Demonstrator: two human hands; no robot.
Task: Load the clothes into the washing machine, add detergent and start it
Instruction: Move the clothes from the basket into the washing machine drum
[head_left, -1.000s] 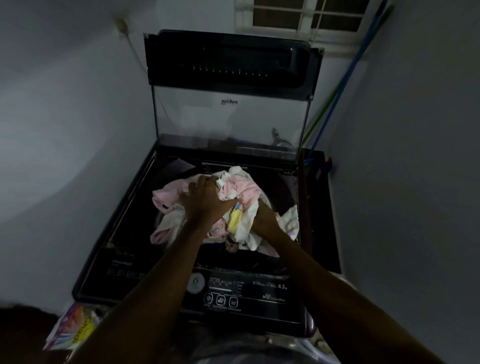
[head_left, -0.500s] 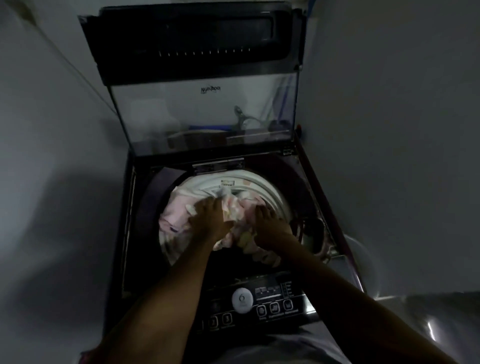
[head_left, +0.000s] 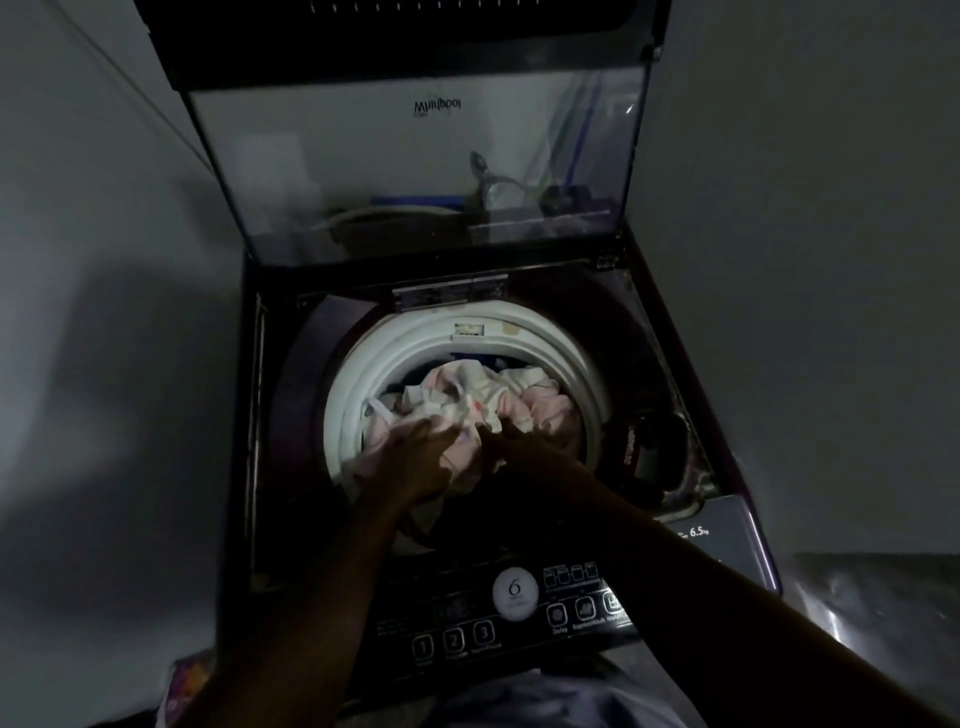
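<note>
- Down inside the drum of the washing machine, the clothes sat as a pink and white heap, below the white rim ring.
- Your left hand rested on the near-left part of the heap. Its fingers were straight and slightly spread, flat on the cloth, pinching nothing.
- Your right hand lay just beside the left one, on the near middle of the heap. Its fingers were stretched out onto the cloth, not curled round it. That hand was in deep shadow.
- Both your forearms reached in over the control panel.
- The lid stood raised at the back, glass pane facing you, brand word upside down on it.
- On the panel, the round dial read 6, and the numbered buttons 1, 2, 3 sat left of and below it.
- Right of the drum was a dark recess; you could not tell what it held.
- Low at the machine's near-left corner lay a colourful packet, print unreadable.
- Grey walls stood on both sides.
</note>
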